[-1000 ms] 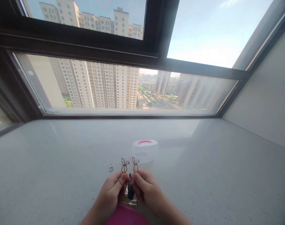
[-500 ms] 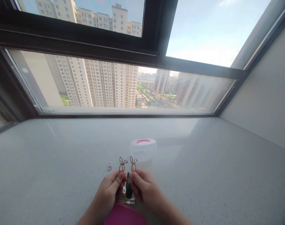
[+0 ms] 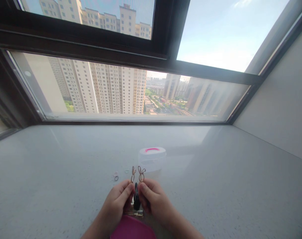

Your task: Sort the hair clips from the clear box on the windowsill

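My left hand pinches a gold, rabbit-shaped wire clip between thumb and fingers; it is turned nearly edge-on. A matching rabbit-shaped wire clip stands upright in the pinch of my right hand, facing me. The two clips are close together but apart. Between my hands is a glossy black rounded object, whose kind I cannot make out. Below it, small gold metal pieces lie by a pink object, cut off by the lower frame edge.
Beyond my hands a translucent plastic box with a pink handle stands on the speckled white sill. A small dark ring and a pale clear piece lie to the left. A dark-framed window borders the far side.
The clip in my left hand has turned from facing me to nearly edge-on and shifted right, closer to the other clip. My right hand has hardly moved.
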Demonstrator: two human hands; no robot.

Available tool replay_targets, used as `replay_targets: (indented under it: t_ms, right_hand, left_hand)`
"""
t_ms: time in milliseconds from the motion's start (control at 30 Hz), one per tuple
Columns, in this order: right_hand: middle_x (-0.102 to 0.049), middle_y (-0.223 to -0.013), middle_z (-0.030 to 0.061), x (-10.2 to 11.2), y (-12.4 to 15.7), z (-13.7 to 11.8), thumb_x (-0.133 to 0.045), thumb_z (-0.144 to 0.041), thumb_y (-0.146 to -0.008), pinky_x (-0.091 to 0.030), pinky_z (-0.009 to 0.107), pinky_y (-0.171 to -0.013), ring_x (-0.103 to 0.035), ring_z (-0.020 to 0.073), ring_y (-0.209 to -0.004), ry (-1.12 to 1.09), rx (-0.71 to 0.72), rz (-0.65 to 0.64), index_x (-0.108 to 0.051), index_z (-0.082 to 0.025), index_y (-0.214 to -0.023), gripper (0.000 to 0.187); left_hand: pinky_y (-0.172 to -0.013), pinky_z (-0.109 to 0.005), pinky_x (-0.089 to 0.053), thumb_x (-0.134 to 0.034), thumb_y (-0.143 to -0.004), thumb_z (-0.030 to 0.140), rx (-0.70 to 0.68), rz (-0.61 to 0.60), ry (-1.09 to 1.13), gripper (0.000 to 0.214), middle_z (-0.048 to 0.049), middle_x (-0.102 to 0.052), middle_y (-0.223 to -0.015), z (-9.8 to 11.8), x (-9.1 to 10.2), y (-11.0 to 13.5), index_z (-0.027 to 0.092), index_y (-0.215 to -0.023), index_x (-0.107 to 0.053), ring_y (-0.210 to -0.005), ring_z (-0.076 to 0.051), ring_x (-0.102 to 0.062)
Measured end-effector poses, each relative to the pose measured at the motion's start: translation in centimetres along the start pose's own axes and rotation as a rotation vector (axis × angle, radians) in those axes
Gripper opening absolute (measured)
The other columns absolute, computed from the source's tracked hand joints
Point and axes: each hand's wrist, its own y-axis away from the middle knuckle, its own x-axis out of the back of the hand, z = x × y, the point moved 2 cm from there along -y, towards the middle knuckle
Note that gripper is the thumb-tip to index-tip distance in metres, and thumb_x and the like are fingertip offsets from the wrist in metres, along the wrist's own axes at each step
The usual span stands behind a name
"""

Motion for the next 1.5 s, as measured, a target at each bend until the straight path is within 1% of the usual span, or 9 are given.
replay_targets:
  t_ms: [200, 333, 567, 900, 967, 1133, 1200, 1300, 1500]
  right_hand:
    - [-0.038, -0.039, -0.0073, 0.1, 0.0, 0.0, -0.052, -0.051, -0.079, -0.017, 0.018, -0.032, -0.028, 0.0045, -0.032, 0.001, 0.005, 0.003, -0.047, -0.015, -0.063, 0.040]
    - [-0.038, -0.039, -0.0069, 0.0, 0.1, -0.3, -0.051, -0.049, -0.081, -0.018, 0.018, -0.034, -0.029, 0.0049, -0.033, 0.010, 0.024, -0.008, -0.049, -0.014, -0.065, 0.039]
    - [-0.039, -0.041, -0.0058, -0.1, 0.1, -0.2, -0.052, -0.046, -0.082, -0.020, 0.019, -0.037, -0.031, 0.0055, -0.036, -0.063, 0.016, -0.023, -0.050, -0.014, -0.065, 0.037]
    - [-0.040, -0.043, -0.0055, -0.2, 0.0, 0.4, -0.054, -0.043, -0.082, -0.020, 0.018, -0.037, -0.032, 0.0057, -0.038, -0.140, 0.007, -0.029, -0.054, -0.013, -0.071, 0.033]
    - [-0.041, -0.043, -0.0052, -0.2, 0.0, 0.2, -0.054, -0.045, -0.081, -0.021, 0.018, -0.036, -0.032, 0.0055, -0.037, -0.117, 0.012, -0.029, -0.053, -0.013, -0.069, 0.034]
    - [-0.043, -0.041, -0.0056, 0.0, -0.1, 0.1, -0.051, -0.048, -0.082, -0.021, 0.017, -0.032, -0.033, 0.0055, -0.032, -0.077, 0.019, -0.009, -0.053, -0.013, -0.072, 0.036]
    - [-0.044, -0.040, -0.0059, 0.1, -0.2, 0.3, -0.051, -0.049, -0.082, -0.021, 0.017, -0.031, -0.033, 0.0055, -0.031, -0.063, 0.017, 0.004, -0.055, -0.013, -0.076, 0.036]
    - [-0.044, -0.040, -0.0060, 0.2, -0.3, 0.4, -0.051, -0.050, -0.081, -0.020, 0.016, -0.030, -0.032, 0.0053, -0.029, -0.038, 0.009, 0.014, -0.056, -0.013, -0.077, 0.038]
    - [-0.041, -0.039, -0.0062, 0.1, -0.2, -0.2, -0.054, -0.049, -0.079, -0.020, 0.017, -0.031, -0.033, 0.0046, -0.030, 0.022, 0.008, 0.057, -0.060, -0.010, -0.074, 0.039]
  left_hand:
    - [-0.054, -0.021, -0.037, -0.044, -0.084, 0.037, -0.065, 0.079, -0.051, 0.028, 0.0035, -0.045, -0.059, 1.1, -0.2, 0.5, 0.018, -0.063, -0.048, -0.058, -0.013, -0.042]
    - [-0.062, -0.022, -0.040, -0.042, -0.085, 0.033, -0.079, 0.030, -0.080, 0.026, 0.0011, -0.052, -0.065, 1.2, -0.4, 0.6, 0.017, -0.068, -0.053, -0.064, -0.015, -0.047]
    - [-0.067, -0.025, -0.043, -0.037, -0.089, 0.031, -0.065, -0.167, -0.050, 0.029, -0.0042, -0.062, -0.077, 2.0, -1.1, 1.1, 0.015, -0.085, -0.060, -0.069, -0.017, -0.054]
    - [-0.062, -0.022, -0.043, -0.044, -0.086, 0.040, -0.055, -0.158, -0.072, 0.032, -0.0024, -0.060, -0.067, 1.9, -1.2, 0.9, 0.015, -0.072, -0.059, -0.064, -0.016, -0.053]
    - [-0.060, -0.022, -0.042, -0.044, -0.085, 0.041, -0.059, -0.113, -0.092, 0.034, -0.0018, -0.059, -0.064, 1.8, -1.1, 0.9, 0.015, -0.068, -0.059, -0.062, -0.016, -0.051]
    - [-0.056, -0.022, -0.040, -0.047, -0.081, 0.047, -0.031, 0.109, -0.116, 0.035, 0.0017, -0.051, -0.060, 1.1, -0.2, 0.8, 0.018, -0.061, -0.052, -0.059, -0.015, -0.046]
    - [-0.054, -0.022, -0.039, -0.046, -0.081, 0.048, -0.017, 0.126, -0.082, 0.036, 0.0033, -0.046, -0.057, 0.9, -0.1, 0.8, 0.018, -0.060, -0.048, -0.056, -0.014, -0.043]
    - [-0.053, -0.021, -0.037, -0.044, -0.082, 0.048, -0.030, 0.095, -0.055, 0.038, 0.0044, -0.042, -0.056, 0.8, -0.1, 0.7, 0.019, -0.058, -0.043, -0.054, -0.013, -0.040]
    - [-0.052, -0.021, -0.037, -0.045, -0.082, 0.047, -0.046, 0.115, -0.034, 0.038, 0.0041, -0.043, -0.055, 0.9, -0.1, 0.8, 0.019, -0.057, -0.043, -0.054, -0.013, -0.039]
